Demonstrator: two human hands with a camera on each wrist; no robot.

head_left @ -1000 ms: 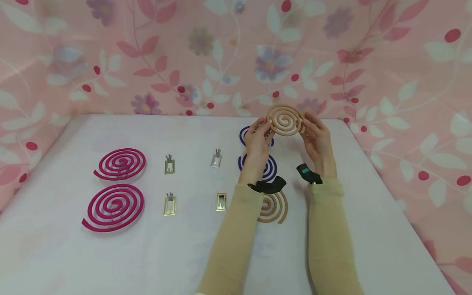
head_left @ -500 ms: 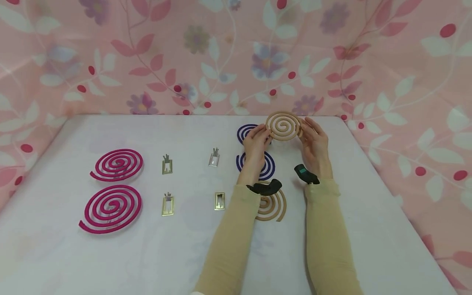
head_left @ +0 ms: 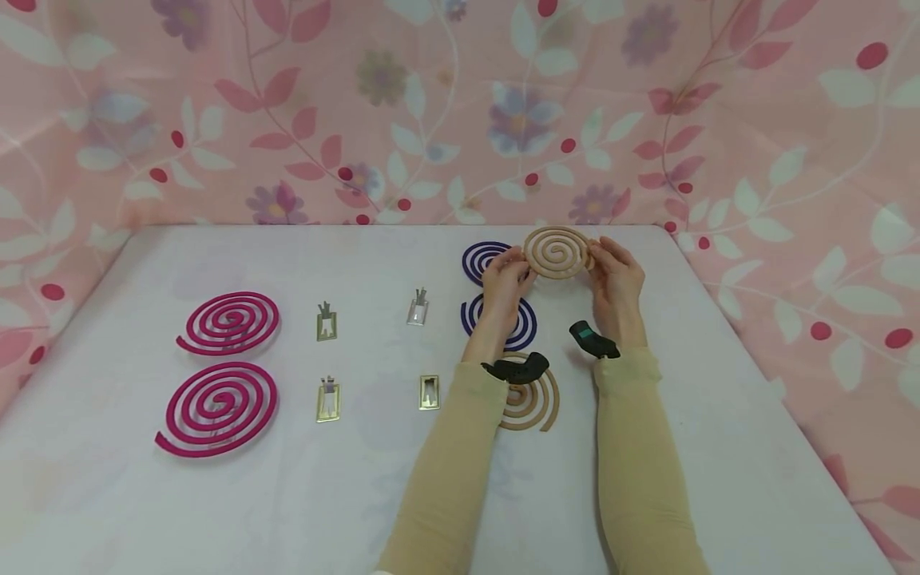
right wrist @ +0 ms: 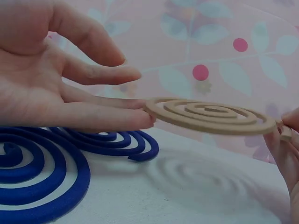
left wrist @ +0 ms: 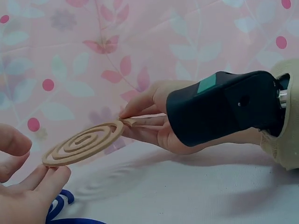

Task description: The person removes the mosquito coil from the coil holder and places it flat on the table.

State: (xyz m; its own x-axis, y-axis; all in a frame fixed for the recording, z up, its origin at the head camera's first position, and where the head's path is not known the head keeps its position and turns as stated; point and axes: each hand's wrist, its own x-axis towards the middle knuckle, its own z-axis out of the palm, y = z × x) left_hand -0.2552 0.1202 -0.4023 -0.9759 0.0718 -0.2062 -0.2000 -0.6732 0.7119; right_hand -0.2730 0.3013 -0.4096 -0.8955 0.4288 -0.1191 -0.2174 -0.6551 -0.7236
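Note:
A tan mosquito coil (head_left: 557,252) hangs nearly level above the far right of the table, between both hands. My left hand (head_left: 503,281) supports its left edge: in the right wrist view two straight fingers (right wrist: 107,116) meet the rim while two other digits stay raised off it. My right hand (head_left: 620,279) pinches the coil's outer end on the right, as the left wrist view shows. Two blue coils (head_left: 477,259) lie under and behind the left hand, partly covered by it. Another tan coil (head_left: 549,399) lies closer to me, partly hidden by the left wrist.
Two magenta coils (head_left: 221,406) lie at the left, raised a little off the white table (head_left: 287,503). Between them and my left arm stand several small metal coil stands (head_left: 328,402) in two rows. A pink floral cloth (head_left: 431,104) hangs behind the far edge.
Both hands have lowered the tan coil slightly, and it lies a bit flatter. The head view has shifted a little. The coils and stands on the table have not moved.

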